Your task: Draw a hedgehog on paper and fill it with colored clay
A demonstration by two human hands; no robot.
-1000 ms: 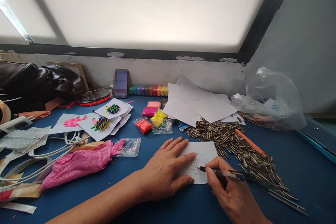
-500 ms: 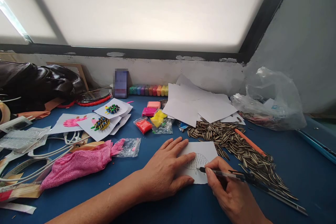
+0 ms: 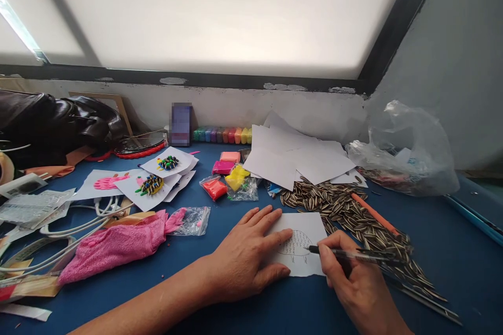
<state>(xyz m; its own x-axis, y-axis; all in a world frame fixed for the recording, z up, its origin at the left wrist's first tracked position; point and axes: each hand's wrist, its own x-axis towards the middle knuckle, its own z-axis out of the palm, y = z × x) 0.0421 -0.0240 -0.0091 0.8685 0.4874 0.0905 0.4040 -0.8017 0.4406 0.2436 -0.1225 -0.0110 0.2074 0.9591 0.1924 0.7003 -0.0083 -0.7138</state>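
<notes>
My left hand point(image 3: 255, 251) lies flat with its fingers spread, pressing the left side of a small white sheet of paper point(image 3: 310, 222) onto the blue table. On the sheet is a pen drawing point(image 3: 296, 243): a rounded outline filled with short wavy marks, with small leg-like strokes below. In my right hand point(image 3: 349, 272) a black pen point(image 3: 334, 252) is pinched between thumb and fingers. Its tip is at the right part of the drawing. Just beyond that hand spreads a pile of striped sunflower seeds point(image 3: 338, 204).
An orange stick point(image 3: 375, 213) lies on the seeds. Blank sheets point(image 3: 298, 157) are stacked behind, beside a plastic bag point(image 3: 408, 152). Coloured clay packets point(image 3: 215, 187) and decorated cards point(image 3: 151, 188) lie left of centre. A pink cloth point(image 3: 118, 248) and white cables point(image 3: 74, 230) crowd the left.
My right hand has moved slightly right with the pen, its tip shifting from the bottom of the drawing to its right side. More leg-like strokes show below the outline. My left hand stays put.
</notes>
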